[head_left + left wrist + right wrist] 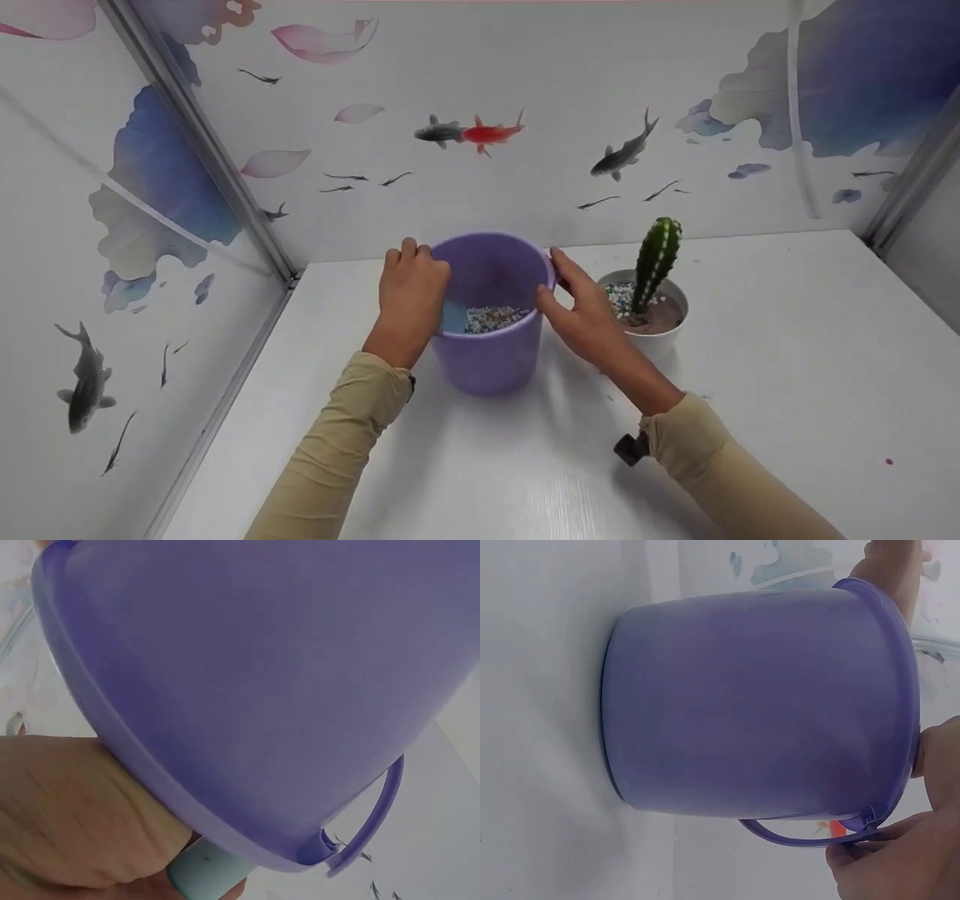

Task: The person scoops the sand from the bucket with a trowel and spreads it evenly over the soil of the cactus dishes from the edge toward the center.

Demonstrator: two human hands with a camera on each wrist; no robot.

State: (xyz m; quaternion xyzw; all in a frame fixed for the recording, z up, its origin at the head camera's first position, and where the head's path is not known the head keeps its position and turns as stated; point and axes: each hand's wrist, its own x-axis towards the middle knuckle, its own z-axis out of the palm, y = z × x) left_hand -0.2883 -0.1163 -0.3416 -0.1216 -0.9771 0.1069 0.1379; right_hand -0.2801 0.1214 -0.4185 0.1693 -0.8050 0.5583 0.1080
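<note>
A purple bucket (487,360) stands near the back of the white table, with multicoloured pebbles (495,319) inside. Over its left rim my left hand (411,292) curls its fingers round the light-blue handle (210,871) of a shovel. The shovel's light-blue blade (454,316) shows inside the bucket, beside the pebbles; the rest is hidden by the hand and rim. At the right rim my right hand (585,311) grips the bucket, thumb on the near edge and fingers at the far side by its handle (780,838).
Just right of my right hand stands a white pot (652,341) holding a green cactus (660,259), brown soil and pebbles. Behind the table (510,465) rises a panel (540,195) printed with fish; another panel (45,262) closes the left side.
</note>
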